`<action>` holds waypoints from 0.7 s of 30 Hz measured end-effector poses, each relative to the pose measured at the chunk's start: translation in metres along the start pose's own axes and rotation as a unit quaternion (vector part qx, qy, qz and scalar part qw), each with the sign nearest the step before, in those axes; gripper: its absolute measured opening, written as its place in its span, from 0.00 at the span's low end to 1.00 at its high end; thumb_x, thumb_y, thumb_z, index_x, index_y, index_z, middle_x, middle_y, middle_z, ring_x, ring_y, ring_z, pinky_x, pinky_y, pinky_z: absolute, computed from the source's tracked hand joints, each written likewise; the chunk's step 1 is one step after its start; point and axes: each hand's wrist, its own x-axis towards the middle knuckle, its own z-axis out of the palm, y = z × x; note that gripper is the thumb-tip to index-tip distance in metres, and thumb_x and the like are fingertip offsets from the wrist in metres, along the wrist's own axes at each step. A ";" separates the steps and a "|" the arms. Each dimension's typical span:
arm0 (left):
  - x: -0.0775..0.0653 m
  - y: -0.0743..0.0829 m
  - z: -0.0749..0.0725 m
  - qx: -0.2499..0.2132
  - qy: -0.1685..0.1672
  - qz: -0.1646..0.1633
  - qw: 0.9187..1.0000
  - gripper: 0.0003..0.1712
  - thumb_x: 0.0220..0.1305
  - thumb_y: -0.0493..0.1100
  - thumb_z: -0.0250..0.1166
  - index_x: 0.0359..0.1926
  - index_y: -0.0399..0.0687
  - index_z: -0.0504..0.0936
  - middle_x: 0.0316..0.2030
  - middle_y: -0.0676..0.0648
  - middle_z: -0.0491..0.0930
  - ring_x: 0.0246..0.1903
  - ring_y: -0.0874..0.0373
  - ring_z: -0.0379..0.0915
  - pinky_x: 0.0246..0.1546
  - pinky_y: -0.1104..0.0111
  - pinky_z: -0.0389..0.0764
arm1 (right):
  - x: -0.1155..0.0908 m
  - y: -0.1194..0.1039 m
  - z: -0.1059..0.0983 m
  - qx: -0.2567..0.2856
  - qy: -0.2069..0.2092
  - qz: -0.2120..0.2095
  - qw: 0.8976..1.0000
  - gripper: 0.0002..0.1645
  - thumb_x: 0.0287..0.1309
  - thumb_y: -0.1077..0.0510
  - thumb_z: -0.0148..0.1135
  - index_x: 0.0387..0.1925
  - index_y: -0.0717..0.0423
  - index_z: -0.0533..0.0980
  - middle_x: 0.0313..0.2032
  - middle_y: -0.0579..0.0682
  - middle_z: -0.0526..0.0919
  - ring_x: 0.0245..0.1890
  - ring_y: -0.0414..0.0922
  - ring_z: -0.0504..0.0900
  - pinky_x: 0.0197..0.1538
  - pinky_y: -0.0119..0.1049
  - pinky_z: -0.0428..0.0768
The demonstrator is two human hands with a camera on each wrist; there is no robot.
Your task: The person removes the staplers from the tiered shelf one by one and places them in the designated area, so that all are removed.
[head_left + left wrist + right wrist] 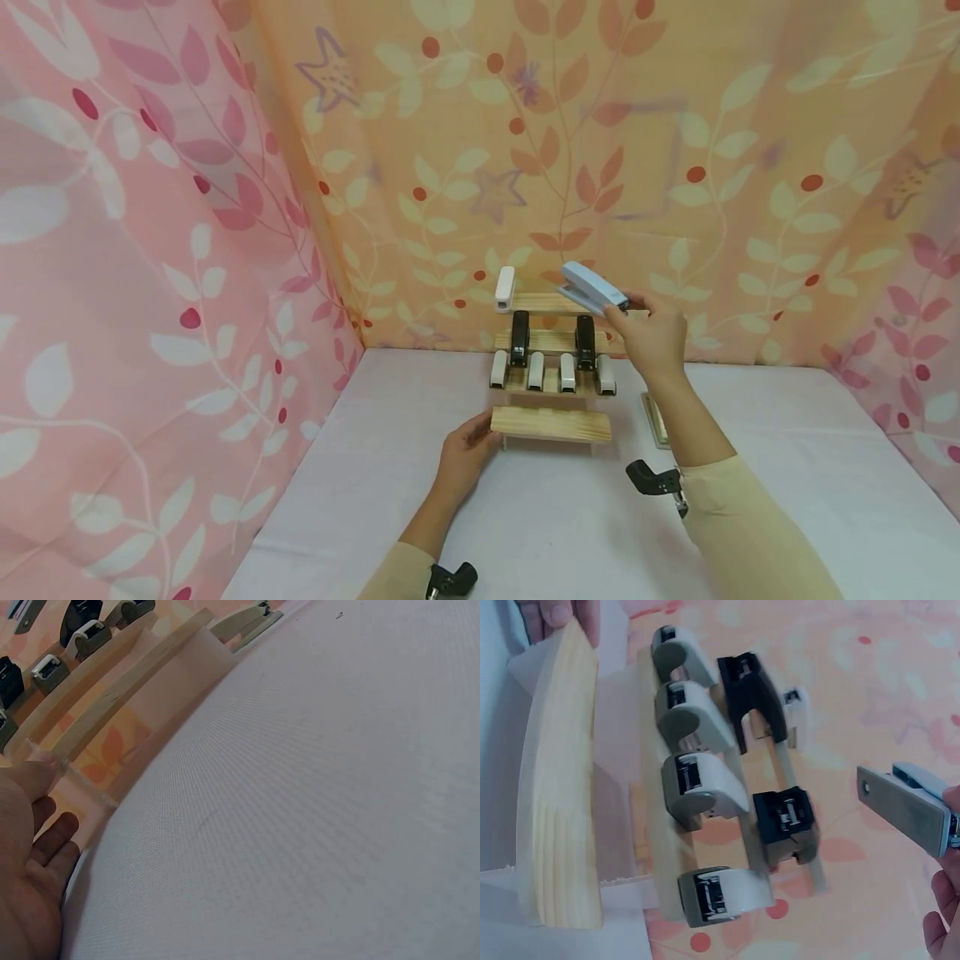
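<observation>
My right hand (pixel 656 337) holds a light blue stapler (pixel 592 286) in the air, over the right end of the top step of a tiered wooden rack (pixel 551 423). In the right wrist view this stapler (pixel 907 806) shows its grey base. My left hand (pixel 461 458) grips the left end of the rack's lowest step, its thumb at the board's edge in the left wrist view. A white stapler (pixel 506 288) stands at the top step's left end. Two black staplers (pixel 520 337) stand on the step below, and a row of several white staplers (pixel 536 371) fronts them.
A pale green stapler (pixel 657 421) lies on the white tabletop (pixel 555 533) right of the rack, partly hidden by my right forearm. Patterned orange cloth (pixel 450 167) hangs close behind the rack, and pink cloth (pixel 150 333) hangs at the left.
</observation>
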 end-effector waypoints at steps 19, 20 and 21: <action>0.002 -0.002 0.003 0.015 0.012 0.001 1.000 0.30 0.68 0.42 0.69 0.69 0.43 0.75 0.65 0.43 0.77 0.65 0.48 0.74 0.64 0.67 0.78 | -0.054 0.007 -0.076 -0.037 0.035 0.053 0.997 0.26 0.58 0.50 0.76 0.57 0.50 0.84 0.52 0.53 0.86 0.40 0.31 0.79 0.32 0.16 0.77; 0.002 -0.002 0.002 0.012 0.013 0.001 1.000 0.30 0.68 0.42 0.70 0.69 0.43 0.75 0.65 0.43 0.77 0.65 0.48 0.74 0.64 0.67 0.78 | -0.056 0.009 -0.078 -0.039 0.041 0.054 0.997 0.26 0.57 0.50 0.77 0.57 0.50 0.84 0.51 0.52 0.86 0.42 0.30 0.78 0.35 0.15 0.76; 0.001 -0.003 0.002 0.009 0.012 -0.001 1.000 0.30 0.68 0.42 0.70 0.69 0.44 0.75 0.65 0.43 0.78 0.65 0.48 0.74 0.64 0.67 0.78 | -0.059 0.011 -0.081 -0.045 0.048 0.055 0.996 0.26 0.57 0.51 0.77 0.57 0.49 0.85 0.50 0.49 0.86 0.44 0.30 0.76 0.37 0.15 0.74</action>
